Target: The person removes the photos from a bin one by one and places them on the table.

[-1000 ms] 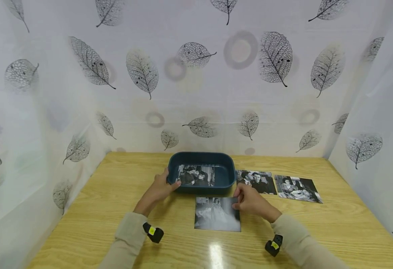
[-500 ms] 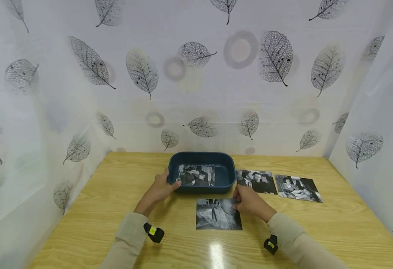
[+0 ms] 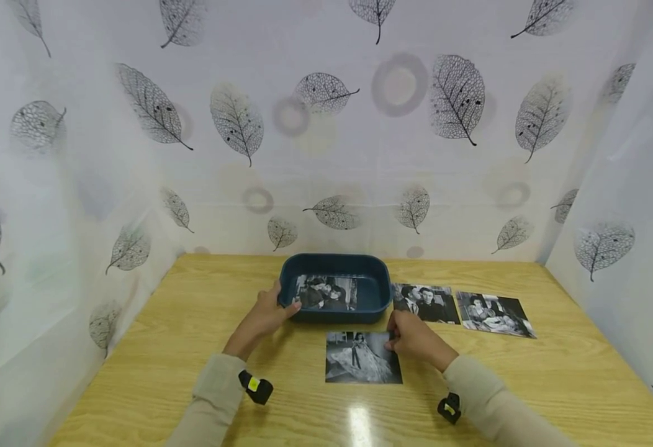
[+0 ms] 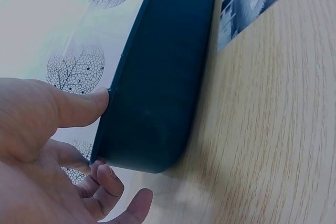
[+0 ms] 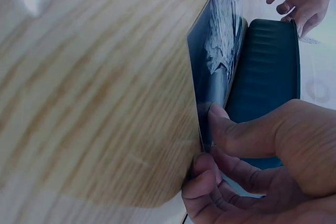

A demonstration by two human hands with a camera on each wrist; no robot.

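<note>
A dark blue rectangular storage tray (image 3: 354, 317) with rounded corners stands at the middle of the table. My left hand (image 3: 264, 316) holds its front left corner, thumb on the rim and fingers curled beneath it in the left wrist view. A black-and-white photo (image 3: 326, 293) lies inside the tray, to the left. With thumb and fingertips, my right hand (image 3: 418, 338) pinches the right edge of another black-and-white photo (image 3: 357, 360), which shows a figure in a wide pale dress. That photo is in front of the tray, lying nearly flat at or just above the table.
Two more black-and-white photos, one of two people (image 3: 429, 303) and one of a group (image 3: 495, 313), lie right of the tray on the wooden table (image 3: 181, 347). A leaf-patterned curtain (image 3: 337, 155) closes the back and both sides.
The pinched photo has tilted so its glare is gone and its picture shows clearly. It has shifted very slightly right. The left hand and the tray have stayed in place.
</note>
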